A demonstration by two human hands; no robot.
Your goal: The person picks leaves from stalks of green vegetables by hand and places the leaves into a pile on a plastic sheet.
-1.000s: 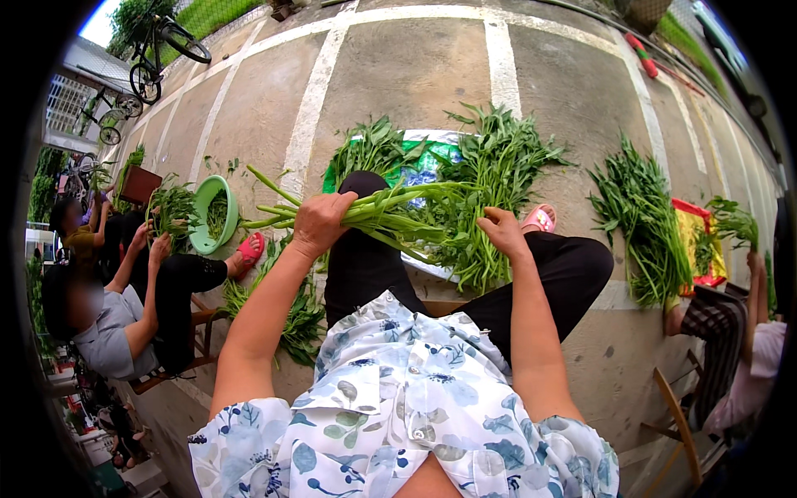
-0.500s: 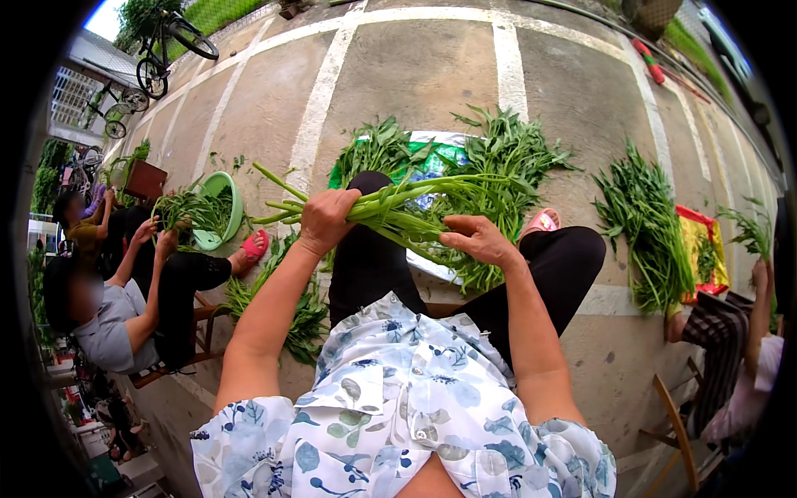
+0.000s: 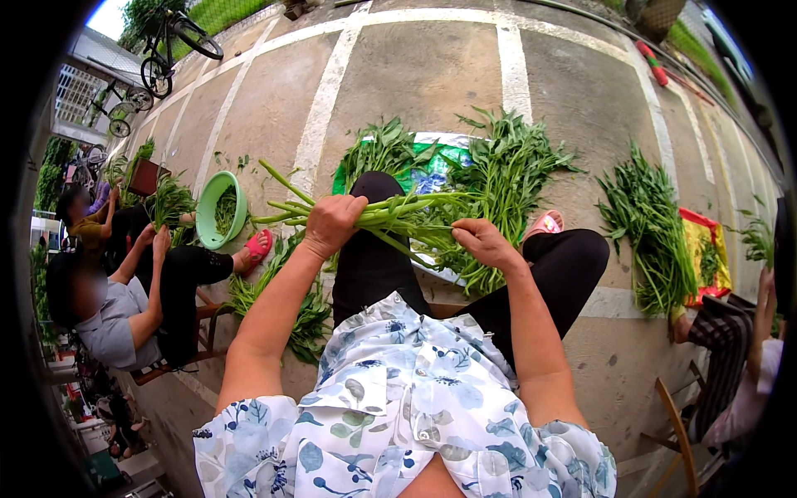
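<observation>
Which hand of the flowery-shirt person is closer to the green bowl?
Left. The left hand is to the right of the green bowl, apart from it; the right hand is farther right.

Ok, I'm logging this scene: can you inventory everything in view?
Bunch of greens: one, green, held, centre
Piles of greens: at least four, green, ahead, left, right
Sheet: one, green, blue and white, under piles ahead
Bowl: one, pale green, left
Mat: one, red and yellow, right
Bikes: at least two, dark, upper left
Other people: at least three, mixed colours, both sides
Chairs: at least two, brown, both sides
Sandals: two, pinkish, either side
Shirt: one, white and blue, bottom
Trousers: one, black, centre
Left hand: one, bare, on bunch
Right hand: one, bare, by bunch
</observation>
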